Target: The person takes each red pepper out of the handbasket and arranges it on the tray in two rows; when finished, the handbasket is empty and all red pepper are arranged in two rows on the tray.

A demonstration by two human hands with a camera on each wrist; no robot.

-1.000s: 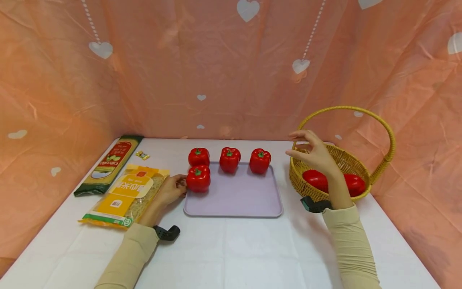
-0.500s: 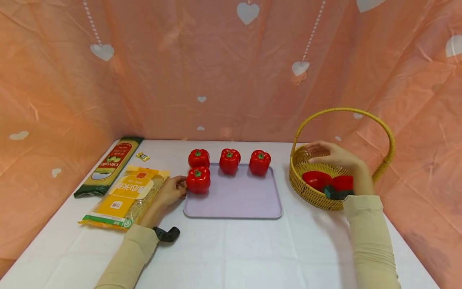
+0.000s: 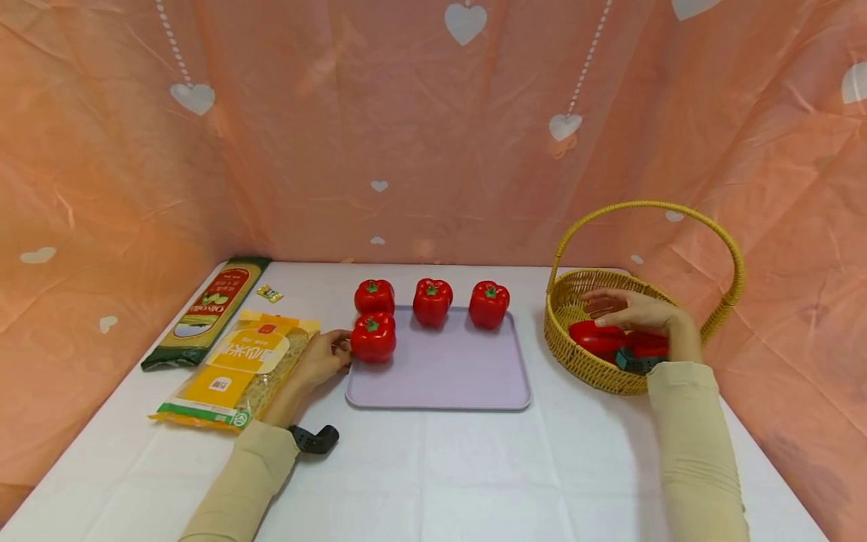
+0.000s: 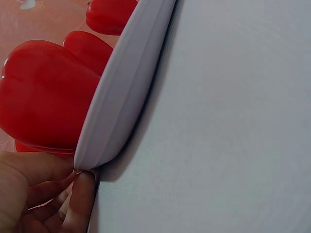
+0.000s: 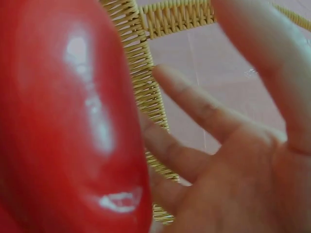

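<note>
My left hand (image 3: 323, 360) is at the left edge of a lilac tray (image 3: 454, 373). In the left wrist view its thumb and finger pinch the tray's rim (image 4: 114, 102) at a corner. Red bell peppers stand on the tray: one (image 3: 373, 339) beside my left hand, the others (image 3: 432, 302) along the far edge. My right hand (image 3: 637, 310) is inside a wicker basket (image 3: 562, 350), over the red peppers (image 3: 594, 339) lying there. The right wrist view shows its fingers spread around the side of a glossy red pepper (image 5: 73, 121), thumb apart.
The basket's tall handle (image 3: 646, 203) arches above my right hand. Left of the tray lie a yellow bag of noodles (image 3: 233, 361), a green pasta packet (image 3: 210, 309) and a small yellow wrapped sweet (image 3: 269, 293). A pink curtain (image 3: 433, 150) stands behind the table.
My right hand has moved from the basket's left rim rightward over the basket, then down toward the peppers inside. My left hand has stayed at the tray's edge.
</note>
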